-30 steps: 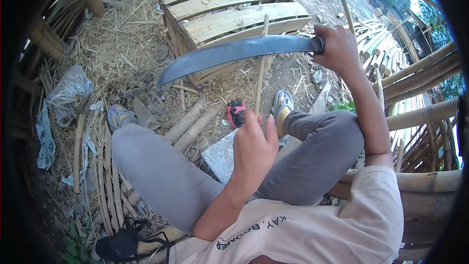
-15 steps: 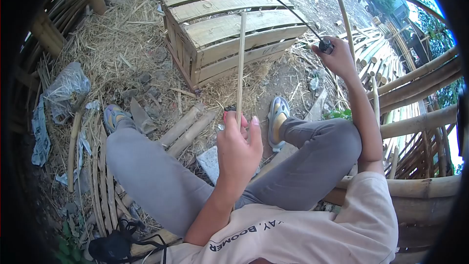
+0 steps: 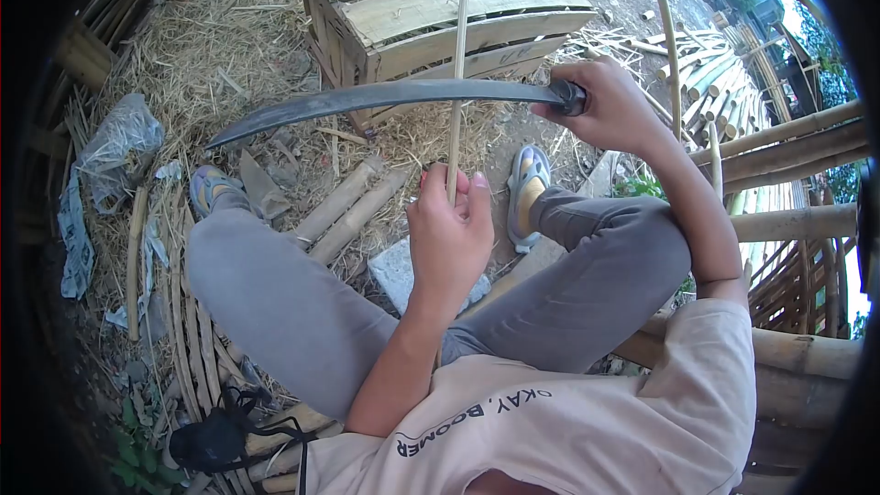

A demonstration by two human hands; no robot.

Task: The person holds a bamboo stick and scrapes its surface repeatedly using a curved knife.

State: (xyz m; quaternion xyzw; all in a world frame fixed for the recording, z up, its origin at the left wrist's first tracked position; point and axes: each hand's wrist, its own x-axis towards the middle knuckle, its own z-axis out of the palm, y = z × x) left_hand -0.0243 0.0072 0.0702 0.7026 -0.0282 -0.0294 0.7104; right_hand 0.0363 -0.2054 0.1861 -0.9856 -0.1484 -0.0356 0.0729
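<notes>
Upright in front of me stands a thin bamboo strip (image 3: 457,64), its lower end pinched in my left hand (image 3: 451,229). My right hand (image 3: 605,108), farther out to the right, is wrapped round the dark handle of a machete (image 3: 385,98). The long curved blade reaches across to the left, its tip over the straw near my left shoe. It crosses the bamboo strip well above my left fingers; whether blade and strip touch I cannot tell. My right fingers hide most of the handle.
A slatted wooden crate (image 3: 458,18) stands just beyond the blade. Split bamboo pieces (image 3: 344,211) and a pale stone block (image 3: 394,275) lie between my feet. Bamboo rails (image 3: 788,225) run along the right. A black bag (image 3: 209,445) lies at lower left, near plastic scraps (image 3: 124,142).
My right hand has turned the machete from pointing up and away to lying across the view, blade to the left. The left hand still holds the strip, nearly in place.
</notes>
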